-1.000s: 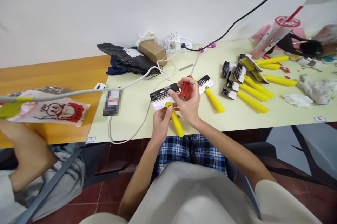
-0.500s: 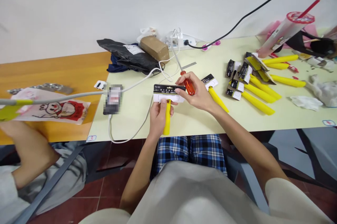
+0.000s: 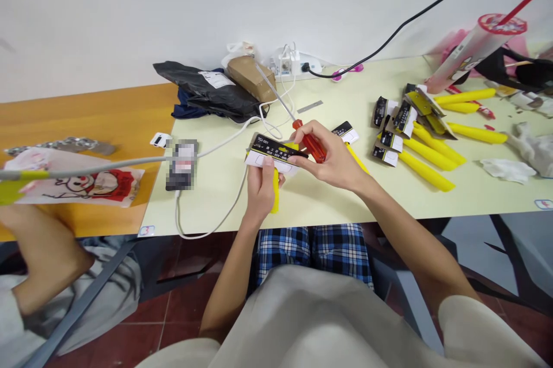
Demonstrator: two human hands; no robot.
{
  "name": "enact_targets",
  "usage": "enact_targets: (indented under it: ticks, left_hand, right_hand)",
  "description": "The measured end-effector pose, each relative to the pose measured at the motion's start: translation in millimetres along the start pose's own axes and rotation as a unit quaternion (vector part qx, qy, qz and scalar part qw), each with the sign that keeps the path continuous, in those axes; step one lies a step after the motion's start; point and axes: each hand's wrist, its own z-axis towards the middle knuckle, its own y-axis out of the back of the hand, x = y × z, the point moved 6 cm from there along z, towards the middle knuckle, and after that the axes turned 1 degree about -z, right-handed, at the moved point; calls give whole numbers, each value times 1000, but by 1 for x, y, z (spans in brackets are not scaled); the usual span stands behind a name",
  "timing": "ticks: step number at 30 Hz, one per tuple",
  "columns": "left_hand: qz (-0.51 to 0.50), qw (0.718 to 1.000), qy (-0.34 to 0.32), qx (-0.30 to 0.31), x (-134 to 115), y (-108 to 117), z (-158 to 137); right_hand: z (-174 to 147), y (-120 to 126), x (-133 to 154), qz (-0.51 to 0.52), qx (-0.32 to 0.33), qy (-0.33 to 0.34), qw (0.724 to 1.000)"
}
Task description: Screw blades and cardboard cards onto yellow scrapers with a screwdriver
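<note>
My left hand (image 3: 260, 188) pinches a yellow-handled scraper (image 3: 275, 192) whose head sits behind a black-and-white card (image 3: 272, 149) marked TGJ-001. The card is tilted, its right side lower. In my right hand (image 3: 332, 155) lies a screwdriver (image 3: 314, 149) with a clear red handle, its long shaft pointing up and left, away from the card. My right thumb and a fingertip also touch the card's right end. Just beyond my right hand another carded scraper (image 3: 355, 155) lies on the table, partly hidden by that hand.
Several carded yellow scrapers (image 3: 425, 152) are piled at the right. A tall cup with a straw (image 3: 470, 57) stands behind them. White cables (image 3: 233, 146) cross the table past a blurred device (image 3: 182, 165). A black bag (image 3: 207, 91) and brown box (image 3: 250, 77) lie by the wall. Someone's arm (image 3: 47, 247) rests at left.
The card has turned clockwise and its face tips back, with yellow now showing at its top edge. The screwdriver's shaft has swung further left.
</note>
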Motion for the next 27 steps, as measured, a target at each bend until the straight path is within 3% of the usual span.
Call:
enact_targets:
  ticks: [4,7,9,12,15,18,21,25,27]
  left_hand:
    - [54,997,-59,-3,-8,-10,7]
    - [183,972,-146,18,-25,0,5]
    - [312,929,-199,12,-38,26,-2]
    - [477,853,-201,-73,-54,98,-8]
    - [577,782,-190,-137,-68,174,-11]
    - [642,733,-170,-146,-71,226,-11]
    - [671,708,-172,-138,-68,247,-16]
    - [680,675,-177,-224,-69,257,-31]
    - [677,673,-178,-238,-70,255,-34]
  right_hand:
    - [-1,3,9,-3,-40,30,999]
    - [-1,14,22,-1,-83,75,994]
    - [-1,27,29,0,-115,103,988]
    - [0,52,33,-8,-183,130,975]
    - [6,76,18,0,-234,110,966]
    - [16,88,-7,46,-251,72,964]
    - [24,91,-29,114,-256,37,959]
    - [27,89,-47,158,-242,3,957]
    - [25,87,-53,162,-232,-7,959]
